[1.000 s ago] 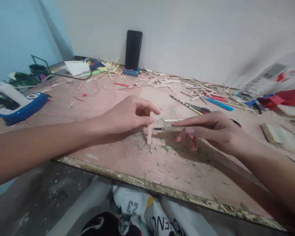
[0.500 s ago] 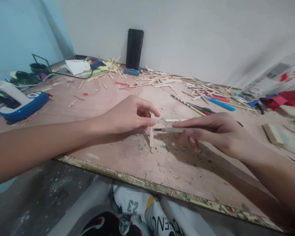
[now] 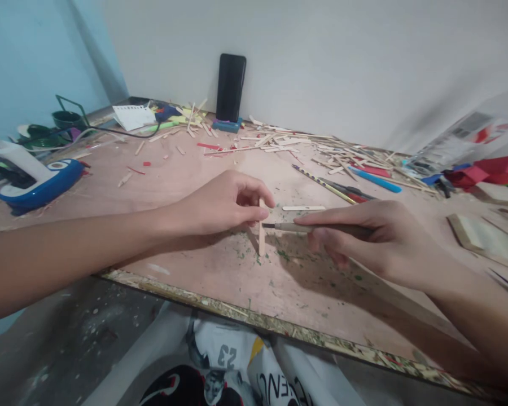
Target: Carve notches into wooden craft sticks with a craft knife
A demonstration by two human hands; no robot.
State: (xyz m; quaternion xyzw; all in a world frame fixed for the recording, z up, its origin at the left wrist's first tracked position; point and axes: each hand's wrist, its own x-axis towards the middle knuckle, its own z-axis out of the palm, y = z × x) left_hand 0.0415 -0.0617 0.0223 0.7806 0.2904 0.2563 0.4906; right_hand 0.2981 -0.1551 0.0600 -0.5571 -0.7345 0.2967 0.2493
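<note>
My left hand (image 3: 237,203) pinches the upper part of a wooden craft stick (image 3: 261,242) between thumb and forefinger. The stick stands close to upright, its lower end at the tabletop. From the right, my right hand (image 3: 364,231) grips a slim craft knife (image 3: 285,226), with the forefinger stretched along its handle. The dark, narrow tip of the knife meets the right side of the stick, just below my left thumb. Behind the knife lies another craft stick (image 3: 303,208) with a small dark slit or mark. Green shavings (image 3: 283,255) are scattered beneath.
A phone (image 3: 231,87) leans on the wall at the back. Loose sticks (image 3: 279,141) pile along the rear. A patterned pencil (image 3: 322,183) and a blue tool (image 3: 376,179) lie behind my right hand. A blue-and-white glue gun (image 3: 42,180) rests left; a wooden block (image 3: 486,237) lies right.
The whole view has shifted slightly. My right hand and the knife sit marginally lower, with the tip still at the stick. My left hand keeps its pinch.
</note>
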